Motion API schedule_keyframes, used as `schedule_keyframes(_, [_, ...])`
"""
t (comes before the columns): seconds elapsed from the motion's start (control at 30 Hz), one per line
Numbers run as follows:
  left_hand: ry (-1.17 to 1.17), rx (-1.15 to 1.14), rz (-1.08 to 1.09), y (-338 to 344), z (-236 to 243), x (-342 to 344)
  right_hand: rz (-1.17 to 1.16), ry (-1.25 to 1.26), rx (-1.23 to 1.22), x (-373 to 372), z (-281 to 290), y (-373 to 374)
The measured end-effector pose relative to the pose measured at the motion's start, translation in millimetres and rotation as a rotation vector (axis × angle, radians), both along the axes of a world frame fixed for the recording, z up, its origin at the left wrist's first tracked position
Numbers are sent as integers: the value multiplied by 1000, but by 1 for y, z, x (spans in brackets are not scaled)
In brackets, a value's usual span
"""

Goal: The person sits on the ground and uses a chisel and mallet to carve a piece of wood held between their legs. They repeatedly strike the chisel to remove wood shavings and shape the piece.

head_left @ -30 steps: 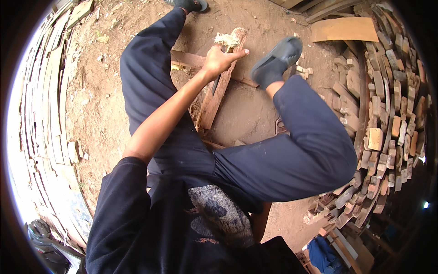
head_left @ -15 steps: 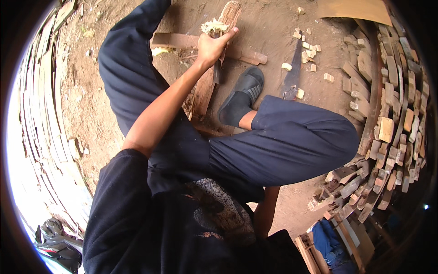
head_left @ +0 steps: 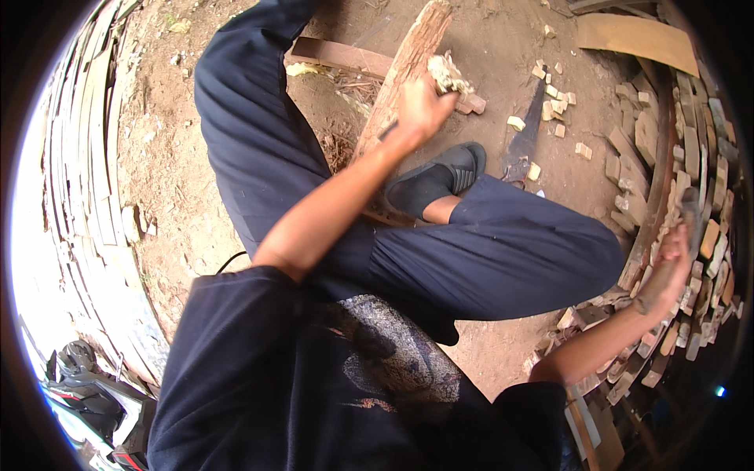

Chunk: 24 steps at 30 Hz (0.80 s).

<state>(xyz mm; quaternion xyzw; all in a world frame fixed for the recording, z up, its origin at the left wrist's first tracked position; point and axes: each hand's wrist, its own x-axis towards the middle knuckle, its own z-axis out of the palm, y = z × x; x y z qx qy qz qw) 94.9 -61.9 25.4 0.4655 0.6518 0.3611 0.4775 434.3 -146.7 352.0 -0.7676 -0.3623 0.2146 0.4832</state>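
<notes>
Dirt ground now shows the right hand (head_left: 666, 271) reaching the wood pile (head_left: 675, 180), grip unclear; left hand (head_left: 420, 106) still clutches the log (head_left: 404, 67).

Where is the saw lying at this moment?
In the head view, the saw lies on the dirt ground at upper right, between the black shoe and small wood blocks.

No packages, labels, signs or screens show anywhere in this view.
</notes>
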Motion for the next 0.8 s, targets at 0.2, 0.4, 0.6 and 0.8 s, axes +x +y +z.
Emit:
schedule_keyframes(0.2, [-14,7,-98,-35,10,42,830,1381,-41,34,32,111])
schedule_keyframes(0.4, [185,219,-80,-21,17,25,767,492,-424,-147,-13,95])
schedule_keyframes(0.6, [101,207,52,-4,8,17,764,234,-608,-194,-50,100])
schedule_keyframes(0.8, [106,169,140,8,4,11,740,269,-813,-197,-89,119])
